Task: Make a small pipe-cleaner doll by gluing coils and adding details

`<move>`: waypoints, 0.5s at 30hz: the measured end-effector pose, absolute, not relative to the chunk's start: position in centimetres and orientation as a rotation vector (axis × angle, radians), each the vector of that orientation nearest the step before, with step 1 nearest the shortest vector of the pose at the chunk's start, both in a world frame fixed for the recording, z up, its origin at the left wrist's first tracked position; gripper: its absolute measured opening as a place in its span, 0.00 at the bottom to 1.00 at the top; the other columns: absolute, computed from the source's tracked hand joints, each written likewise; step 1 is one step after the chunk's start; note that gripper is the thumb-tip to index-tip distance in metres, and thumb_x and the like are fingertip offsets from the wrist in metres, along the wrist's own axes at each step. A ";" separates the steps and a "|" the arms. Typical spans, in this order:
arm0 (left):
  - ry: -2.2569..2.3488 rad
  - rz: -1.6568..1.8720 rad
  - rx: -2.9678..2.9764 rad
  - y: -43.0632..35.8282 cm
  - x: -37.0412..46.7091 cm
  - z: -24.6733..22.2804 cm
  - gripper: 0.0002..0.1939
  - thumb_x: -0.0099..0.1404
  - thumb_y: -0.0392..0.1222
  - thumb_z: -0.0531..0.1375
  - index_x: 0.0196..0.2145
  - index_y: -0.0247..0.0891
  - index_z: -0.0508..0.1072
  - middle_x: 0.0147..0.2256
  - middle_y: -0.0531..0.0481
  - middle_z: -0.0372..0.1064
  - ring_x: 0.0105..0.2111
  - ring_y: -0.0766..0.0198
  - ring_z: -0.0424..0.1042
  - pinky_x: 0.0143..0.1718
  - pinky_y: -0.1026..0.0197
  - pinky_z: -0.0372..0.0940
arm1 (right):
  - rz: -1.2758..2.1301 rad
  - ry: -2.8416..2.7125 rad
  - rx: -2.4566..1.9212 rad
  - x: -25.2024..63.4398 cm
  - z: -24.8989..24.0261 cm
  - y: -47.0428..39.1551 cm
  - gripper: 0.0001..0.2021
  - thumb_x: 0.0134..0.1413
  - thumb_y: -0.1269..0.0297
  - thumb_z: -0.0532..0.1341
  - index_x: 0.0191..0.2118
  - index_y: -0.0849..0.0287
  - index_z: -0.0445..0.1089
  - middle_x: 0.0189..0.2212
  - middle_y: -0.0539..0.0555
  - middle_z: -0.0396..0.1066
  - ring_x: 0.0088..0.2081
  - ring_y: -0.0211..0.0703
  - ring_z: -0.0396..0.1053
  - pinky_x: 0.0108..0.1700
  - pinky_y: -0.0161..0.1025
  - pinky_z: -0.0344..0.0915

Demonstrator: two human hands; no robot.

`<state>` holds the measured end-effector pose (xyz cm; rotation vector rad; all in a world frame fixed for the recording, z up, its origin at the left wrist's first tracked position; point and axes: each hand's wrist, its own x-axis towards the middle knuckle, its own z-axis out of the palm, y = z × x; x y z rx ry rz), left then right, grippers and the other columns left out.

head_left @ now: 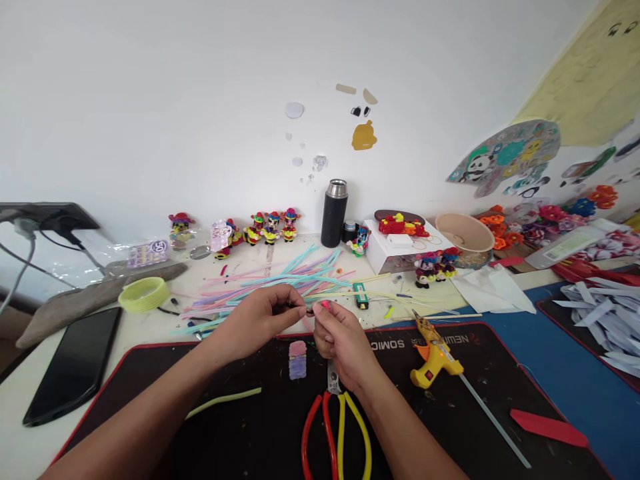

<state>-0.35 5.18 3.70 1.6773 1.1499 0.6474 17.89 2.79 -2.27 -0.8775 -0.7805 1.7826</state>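
Fingertips meet over the mat's back edge, where my left hand [273, 313] is closed in a pinch on something too small to name. My right hand [345, 340] is closed on a small pink piece [326, 305], mostly covered by the fingers. Just below them lies a fuzzy pink and purple block [297, 360] with a thin yellowish band. Pliers with one pair of red handles [329, 437] and yellow handles [356, 437] rest under my right wrist, their metal jaws [333, 380] partly hidden. A pale green pipe cleaner [223, 400] lies beside my left forearm.
Pastel pipe cleaners [300, 273] are heaped behind my hands. A yellow glue gun [435, 363] with its glue stick lies on the right. Against the wall stand a black thermos [335, 213] and several small figures [273, 227]. A phone [75, 363] lies far left.
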 end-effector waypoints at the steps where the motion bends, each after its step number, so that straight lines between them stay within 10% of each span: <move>1: 1.150 0.650 1.679 5.2 -0.4 3.7 0.17 0.67 0.56 0.62 0.35 0.38 0.76 0.31 0.53 0.69 0.32 0.61 0.64 0.35 0.61 0.60 | 1.786 -0.781 -0.881 17.9 -2.3 2.8 0.26 0.51 0.42 0.75 0.31 0.56 0.63 0.16 0.36 0.51 0.16 0.26 0.40 0.19 0.30 0.35; 15: 1.168 0.653 1.698 5.2 -0.3 3.7 0.17 0.66 0.57 0.63 0.34 0.39 0.76 0.29 0.54 0.69 0.31 0.61 0.65 0.34 0.61 0.61 | 1.788 -0.773 -0.891 17.8 -2.0 2.7 0.28 0.49 0.42 0.76 0.29 0.55 0.61 0.16 0.36 0.51 0.16 0.26 0.40 0.19 0.30 0.34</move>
